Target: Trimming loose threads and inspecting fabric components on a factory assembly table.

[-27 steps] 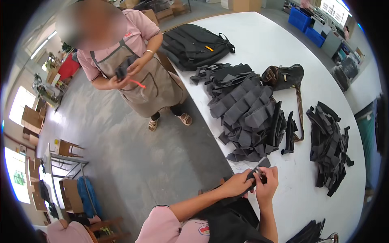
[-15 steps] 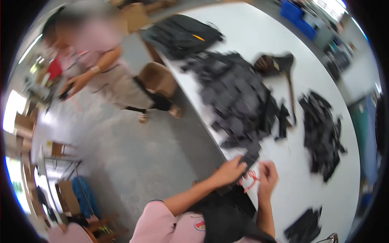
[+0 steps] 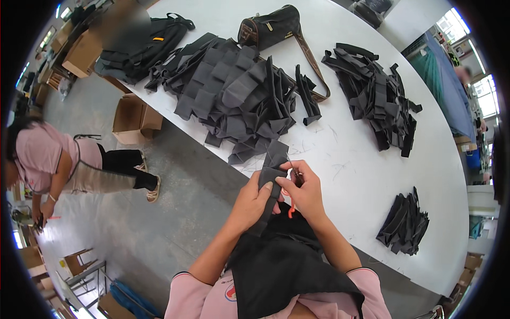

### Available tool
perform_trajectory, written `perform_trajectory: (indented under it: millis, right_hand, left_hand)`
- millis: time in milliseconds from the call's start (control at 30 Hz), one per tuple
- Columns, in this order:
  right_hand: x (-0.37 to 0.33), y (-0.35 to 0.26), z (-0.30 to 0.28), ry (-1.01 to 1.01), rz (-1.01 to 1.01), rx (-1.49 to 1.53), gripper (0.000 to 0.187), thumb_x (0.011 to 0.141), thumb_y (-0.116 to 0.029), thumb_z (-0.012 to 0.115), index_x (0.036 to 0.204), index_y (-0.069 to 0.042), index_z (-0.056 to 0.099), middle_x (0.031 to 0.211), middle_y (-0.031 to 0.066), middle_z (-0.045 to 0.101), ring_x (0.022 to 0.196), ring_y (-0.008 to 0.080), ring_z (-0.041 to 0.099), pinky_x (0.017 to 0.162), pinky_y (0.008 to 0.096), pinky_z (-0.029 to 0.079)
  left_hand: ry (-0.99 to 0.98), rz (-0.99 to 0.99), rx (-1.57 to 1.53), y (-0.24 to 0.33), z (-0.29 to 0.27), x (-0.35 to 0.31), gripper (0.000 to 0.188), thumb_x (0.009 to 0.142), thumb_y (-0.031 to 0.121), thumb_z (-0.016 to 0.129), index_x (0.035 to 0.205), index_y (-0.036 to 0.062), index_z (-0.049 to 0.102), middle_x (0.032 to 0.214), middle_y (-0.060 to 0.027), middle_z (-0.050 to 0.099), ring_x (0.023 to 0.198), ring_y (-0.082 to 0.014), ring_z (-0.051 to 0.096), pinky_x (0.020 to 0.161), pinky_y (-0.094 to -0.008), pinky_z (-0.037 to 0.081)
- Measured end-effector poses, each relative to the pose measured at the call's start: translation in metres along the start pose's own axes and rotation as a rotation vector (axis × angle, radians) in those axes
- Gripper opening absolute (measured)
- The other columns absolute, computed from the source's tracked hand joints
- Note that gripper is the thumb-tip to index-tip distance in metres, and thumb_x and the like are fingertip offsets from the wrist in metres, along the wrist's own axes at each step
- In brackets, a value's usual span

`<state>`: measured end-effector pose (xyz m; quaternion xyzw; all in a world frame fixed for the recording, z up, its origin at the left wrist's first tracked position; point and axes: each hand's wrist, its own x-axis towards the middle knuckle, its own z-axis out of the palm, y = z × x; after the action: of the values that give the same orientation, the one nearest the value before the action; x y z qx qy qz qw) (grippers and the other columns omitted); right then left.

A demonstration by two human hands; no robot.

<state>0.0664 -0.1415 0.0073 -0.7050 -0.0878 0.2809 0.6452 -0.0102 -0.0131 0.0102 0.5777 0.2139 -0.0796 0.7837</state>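
Observation:
A black fabric strip, made of folded pieces, is held at the table's near edge. My left hand is closed on its left side, thumb on top. With thumb and fingers together, my right hand presses the strip's right side. It also holds what look like thread snips, a thin dark pointed tool mostly hidden by the fingers. An orange cord hangs below that hand. Just beyond the strip lies a large heap of similar black fabric pieces.
On the white table are a second black heap, a smaller bundle, a dark shoulder bag and a black backpack. A cardboard box sits on the floor, left of the table. At far left another person stands.
My view has turned, so the table and heaps sit further left. My right hand, earlier apart from the strip, now meets it beside my left hand.

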Motion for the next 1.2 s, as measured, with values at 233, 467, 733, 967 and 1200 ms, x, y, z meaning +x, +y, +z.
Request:
perform_trajectory:
  millis: [233,467,733,967,1200]
  right_hand:
    - [-0.016,-0.012,0.0,0.214,-0.63,-0.676,0.029,0.072,-0.008,0.07,0.099,-0.007,0.061,0.08,0.0046,0.052,0.057,0.017,0.054,0.048,0.0277,0.042]
    - [-0.011,-0.003,0.0,0.277,-0.787,-0.825,0.027,0.072,-0.005,0.068,0.098,-0.008,0.062,0.076,0.0053,0.051,0.053,0.0187,0.052,0.046,0.0286,0.041]
    - [0.003,-0.002,-0.012,0.072,-0.339,-0.412,0.021,0.067,-0.004,0.07,0.085,-0.004,0.059,0.072,0.0045,0.045,0.058,0.0167,0.047,0.055,0.027,0.042]
    - [-0.011,0.026,0.007,0.253,-0.7,-0.464,0.03,0.059,0.012,0.064,0.085,-0.001,0.062,0.071,0.0064,0.049,0.054,0.016,0.053,0.05,0.0255,0.044]
    - [-0.038,0.04,-0.006,0.156,-0.445,-0.108,0.03,0.064,0.011,0.068,0.09,-0.003,0.063,0.073,0.0044,0.046,0.061,0.012,0.048,0.052,0.0232,0.042]
  left_hand:
    - [0.015,0.026,0.07,0.001,0.0,-0.002,0.023,0.095,0.014,0.04,0.112,-0.0014,0.044,0.078,-0.0101,0.064,0.058,-0.0145,0.061,0.056,-0.0269,0.049]
    - [-0.003,0.041,0.107,0.01,0.007,-0.002,0.022,0.095,0.014,0.04,0.11,-0.0016,0.044,0.079,-0.0101,0.064,0.058,-0.0139,0.061,0.056,-0.0259,0.05]
    - [-0.107,-0.023,-0.146,-0.004,-0.001,0.013,0.025,0.097,0.016,0.04,0.115,0.0004,0.042,0.093,-0.012,0.062,0.067,-0.0158,0.063,0.061,-0.0257,0.051]
    - [0.04,-0.011,-0.289,-0.019,0.008,0.005,0.043,0.092,0.034,0.055,0.117,0.0014,0.04,0.099,-0.0114,0.058,0.076,-0.0159,0.062,0.065,-0.0286,0.053]
    - [-0.046,-0.04,-0.203,-0.024,0.002,0.009,0.037,0.093,0.023,0.055,0.118,0.001,0.04,0.098,-0.0126,0.06,0.073,-0.0157,0.062,0.065,-0.0289,0.054]
